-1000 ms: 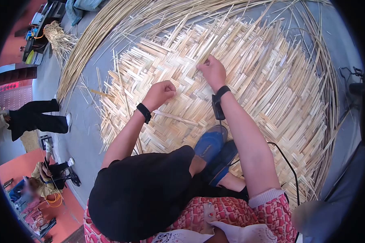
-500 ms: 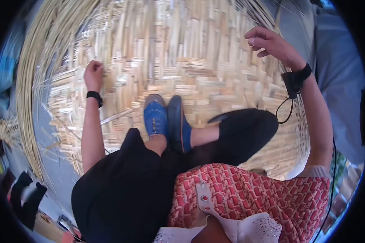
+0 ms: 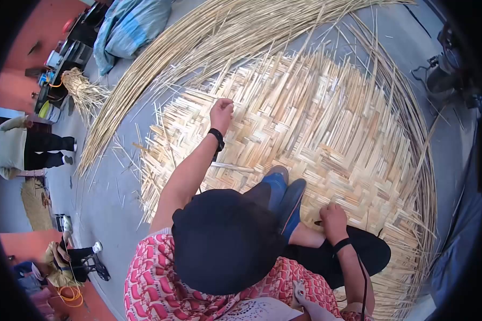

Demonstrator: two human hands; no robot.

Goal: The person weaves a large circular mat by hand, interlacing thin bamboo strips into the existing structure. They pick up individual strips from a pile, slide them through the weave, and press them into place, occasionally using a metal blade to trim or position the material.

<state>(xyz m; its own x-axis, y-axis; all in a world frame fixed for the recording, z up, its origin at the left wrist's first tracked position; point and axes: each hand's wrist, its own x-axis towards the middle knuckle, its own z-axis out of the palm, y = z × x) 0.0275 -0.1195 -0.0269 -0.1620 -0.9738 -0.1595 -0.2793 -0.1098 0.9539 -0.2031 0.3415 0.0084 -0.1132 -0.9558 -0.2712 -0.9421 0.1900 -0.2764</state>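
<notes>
A broad mat (image 3: 353, 184) woven from flat pale reed strips lies under me, with loose strip ends fringing its edges. My left hand (image 3: 221, 114) is over its left part, fingers curled closed; anything between them is hidden. My right hand (image 3: 334, 221) is down beside my ankle and black trouser leg, its fingers bent inward. A small dark thing (image 3: 318, 222) shows at its fingertips, too small to name. My blue shoes (image 3: 291, 200) press on the weave. By my left forearm lies a loose strip (image 3: 233, 167).
Long reed stalks (image 3: 160, 51) curve around the mat's far and left sides. A blue sheet bundle (image 3: 131, 32) lies beyond. One person (image 3: 35, 147) stands at left; another person (image 3: 64, 262) is at lower left. Dark equipment (image 3: 447, 75) stands at right.
The view has swung, showing more floor and people at left. My right hand came down from the air to beside my ankle, its fingers now bent in. My left hand stays curled at the mat.
</notes>
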